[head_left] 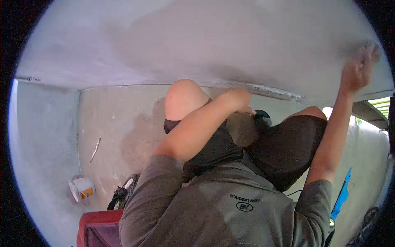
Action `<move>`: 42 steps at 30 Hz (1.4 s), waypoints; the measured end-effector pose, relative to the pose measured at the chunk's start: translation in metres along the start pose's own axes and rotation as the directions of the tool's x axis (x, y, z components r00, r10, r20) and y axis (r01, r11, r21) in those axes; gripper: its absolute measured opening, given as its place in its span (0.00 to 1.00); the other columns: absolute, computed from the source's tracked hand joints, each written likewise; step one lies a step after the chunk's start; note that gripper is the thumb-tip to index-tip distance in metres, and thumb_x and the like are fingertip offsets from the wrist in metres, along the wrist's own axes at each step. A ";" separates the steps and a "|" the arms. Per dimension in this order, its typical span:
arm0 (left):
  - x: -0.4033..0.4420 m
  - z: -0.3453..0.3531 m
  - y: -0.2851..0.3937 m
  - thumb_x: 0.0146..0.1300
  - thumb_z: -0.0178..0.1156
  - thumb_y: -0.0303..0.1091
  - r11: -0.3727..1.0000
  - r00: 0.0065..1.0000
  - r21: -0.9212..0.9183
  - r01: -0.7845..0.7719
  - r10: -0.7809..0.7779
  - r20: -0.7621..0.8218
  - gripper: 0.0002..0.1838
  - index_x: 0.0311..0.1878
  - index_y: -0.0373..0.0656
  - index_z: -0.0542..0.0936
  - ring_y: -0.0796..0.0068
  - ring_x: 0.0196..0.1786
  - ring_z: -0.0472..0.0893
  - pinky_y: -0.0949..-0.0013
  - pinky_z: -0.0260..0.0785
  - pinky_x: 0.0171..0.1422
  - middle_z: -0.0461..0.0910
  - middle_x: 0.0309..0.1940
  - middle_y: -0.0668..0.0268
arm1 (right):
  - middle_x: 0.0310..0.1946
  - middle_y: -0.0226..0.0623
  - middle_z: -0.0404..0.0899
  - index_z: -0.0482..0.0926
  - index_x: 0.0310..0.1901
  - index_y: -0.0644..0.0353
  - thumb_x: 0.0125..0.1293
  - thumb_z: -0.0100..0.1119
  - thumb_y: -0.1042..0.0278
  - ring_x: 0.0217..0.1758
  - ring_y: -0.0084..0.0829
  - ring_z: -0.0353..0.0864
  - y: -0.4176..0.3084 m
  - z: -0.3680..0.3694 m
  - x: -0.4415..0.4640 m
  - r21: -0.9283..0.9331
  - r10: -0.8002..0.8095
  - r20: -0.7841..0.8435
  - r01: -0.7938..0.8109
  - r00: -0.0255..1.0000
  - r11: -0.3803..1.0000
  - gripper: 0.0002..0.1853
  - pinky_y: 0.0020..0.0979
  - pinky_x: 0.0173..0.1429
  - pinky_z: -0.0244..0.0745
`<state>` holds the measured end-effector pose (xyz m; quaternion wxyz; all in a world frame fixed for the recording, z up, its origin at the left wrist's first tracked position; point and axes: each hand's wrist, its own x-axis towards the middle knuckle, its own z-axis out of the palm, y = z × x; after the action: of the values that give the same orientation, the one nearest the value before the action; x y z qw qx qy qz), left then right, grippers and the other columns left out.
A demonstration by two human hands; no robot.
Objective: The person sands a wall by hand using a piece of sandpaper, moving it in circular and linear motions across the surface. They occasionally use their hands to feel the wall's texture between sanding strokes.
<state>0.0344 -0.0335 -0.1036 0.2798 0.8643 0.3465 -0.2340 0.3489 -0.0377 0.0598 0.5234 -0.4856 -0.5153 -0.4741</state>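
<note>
My left hand (pixel 240 100) is closed over my lap, at the upper edge of a grey-brown rounded object (pixel 242 131). Its fingers are mostly hidden, and whether they grip that object is unclear. Dark, rounded material (pixel 262 119) lies just right of it, between my knees. Up at the far right, my right hand (pixel 358 73) is raised against the grey wall (pixel 197 41), fingers bent around something dark and blurred that I cannot make out. Near the wall's lower edge runs a rough whitish strip (pixel 275 91).
A white bucket (pixel 82 189) with an orange label lies tilted at the lower left. Close by are a red chair-like object (pixel 101 217) and dark items (pixel 123 192). A thin pale strip (pixel 95 150) lies left. Something blue (pixel 342 195) is at the right.
</note>
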 end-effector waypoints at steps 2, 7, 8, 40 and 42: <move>0.001 0.001 0.001 0.58 0.66 0.62 1.000 0.999 0.023 0.004 -0.005 0.045 0.40 0.59 0.34 0.76 0.44 0.57 0.81 0.48 0.74 0.61 0.82 0.52 0.45 | 0.68 0.43 0.73 0.77 0.65 0.59 0.77 0.50 0.67 0.77 0.41 0.64 0.001 0.000 0.004 0.029 -0.138 0.034 0.137 0.990 0.990 0.19 0.37 0.78 0.61; -0.010 -0.002 0.007 0.59 0.65 0.62 1.000 0.996 0.002 -0.022 0.022 -0.086 0.40 0.60 0.34 0.76 0.44 0.57 0.81 0.49 0.74 0.61 0.82 0.52 0.44 | 0.67 0.44 0.74 0.82 0.59 0.61 0.75 0.54 0.70 0.75 0.43 0.66 0.025 -0.011 0.000 0.096 0.279 -0.049 -0.273 0.959 0.957 0.16 0.40 0.79 0.58; -0.010 -0.002 0.006 0.59 0.65 0.62 1.000 0.996 -0.003 -0.024 0.023 -0.085 0.40 0.60 0.34 0.76 0.44 0.57 0.81 0.49 0.74 0.61 0.82 0.52 0.44 | 0.67 0.44 0.74 0.82 0.59 0.61 0.75 0.54 0.70 0.75 0.43 0.66 0.032 -0.008 -0.006 0.096 0.278 -0.045 -0.272 0.960 0.957 0.16 0.40 0.79 0.58; -0.018 -0.006 0.015 0.55 0.71 0.50 0.933 0.840 -0.059 -0.355 0.291 -0.457 0.47 0.74 0.39 0.63 0.42 0.66 0.73 0.49 0.67 0.69 0.73 0.64 0.42 | 0.68 0.53 0.71 0.77 0.63 0.65 0.73 0.53 0.76 0.78 0.52 0.61 0.010 0.002 -0.001 0.151 0.007 -0.020 -0.003 1.000 0.989 0.19 0.50 0.79 0.53; -0.020 -0.007 0.015 0.56 0.71 0.50 0.932 0.838 -0.054 -0.358 0.295 -0.459 0.46 0.73 0.39 0.64 0.41 0.65 0.74 0.49 0.67 0.69 0.74 0.63 0.43 | 0.69 0.54 0.69 0.77 0.64 0.64 0.72 0.54 0.77 0.78 0.54 0.59 0.008 0.005 -0.006 0.029 0.098 -0.049 -0.096 0.994 0.995 0.20 0.49 0.79 0.53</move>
<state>0.0339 -0.0477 -0.0817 0.2879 0.9196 0.2635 0.0445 0.3562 -0.0323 0.0533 0.5650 -0.4910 -0.4838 -0.4534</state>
